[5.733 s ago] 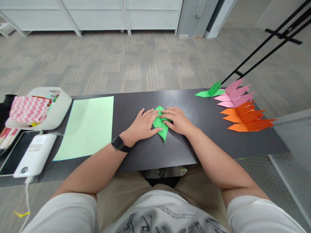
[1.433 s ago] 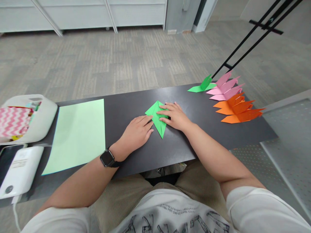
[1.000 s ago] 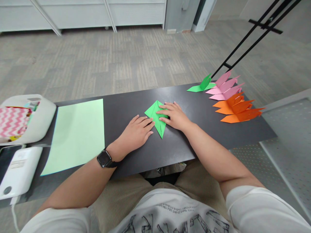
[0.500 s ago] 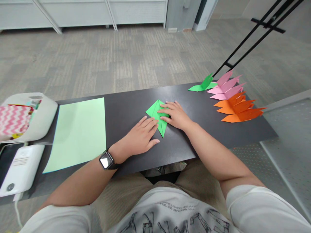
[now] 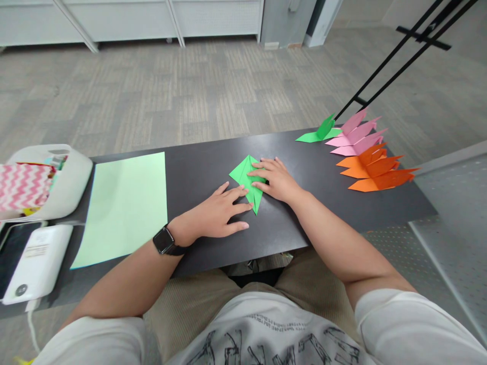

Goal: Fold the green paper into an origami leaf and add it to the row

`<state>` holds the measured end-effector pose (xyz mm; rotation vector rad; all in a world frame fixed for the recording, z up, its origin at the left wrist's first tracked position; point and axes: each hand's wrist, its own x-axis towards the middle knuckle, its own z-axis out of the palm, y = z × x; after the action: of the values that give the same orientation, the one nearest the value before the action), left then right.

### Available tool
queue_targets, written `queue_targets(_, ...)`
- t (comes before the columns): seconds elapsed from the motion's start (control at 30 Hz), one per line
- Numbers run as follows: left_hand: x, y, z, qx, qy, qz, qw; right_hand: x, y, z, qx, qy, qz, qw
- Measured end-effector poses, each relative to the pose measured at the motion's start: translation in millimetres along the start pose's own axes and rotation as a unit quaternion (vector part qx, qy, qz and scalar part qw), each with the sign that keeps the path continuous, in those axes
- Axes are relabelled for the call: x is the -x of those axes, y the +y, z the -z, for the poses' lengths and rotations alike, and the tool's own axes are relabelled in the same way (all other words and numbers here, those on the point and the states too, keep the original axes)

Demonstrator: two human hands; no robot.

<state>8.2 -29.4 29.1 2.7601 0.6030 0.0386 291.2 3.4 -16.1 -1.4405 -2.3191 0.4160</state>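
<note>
A folded green origami paper (image 5: 241, 175) lies flat on the dark table, kite-shaped, with its narrow point towards me. My left hand (image 5: 218, 212) touches its lower left edge with spread fingertips; the thumb rests apart on the tabletop. Across the upper right part of the paper, my right hand (image 5: 279, 180) lies with its fingers stretched out, hiding the right corner. Neither hand grips anything.
At the right end of the dark table (image 5: 198, 162) stand a green paper crane (image 5: 317, 134), pink cranes (image 5: 355, 134) and orange cranes (image 5: 375, 175). To the left are a pale green sheet (image 5: 125, 203), a white basket (image 5: 74, 182), a phone (image 5: 17, 243) and a white power bank (image 5: 40, 261).
My left fingers have spread wider, and one finger now reaches onto the lower point of the paper. My right hand stays in place on it.
</note>
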Motion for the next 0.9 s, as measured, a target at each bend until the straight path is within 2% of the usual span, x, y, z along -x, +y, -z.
queue_targets(0.57, 3.2, -6.5, 3.0, 0.096, -0.049, 0.000, 0.994, -0.4, 1.4, 0.6, 0.002, -0.009, 0.005, 1.000)
queue_targets(0.9, 3.1, -4.5, 2.6, 0.095, -0.041, 0.010, 0.995, 0.3, 0.0, -0.8, 0.002, -0.004, 0.001, 1.000)
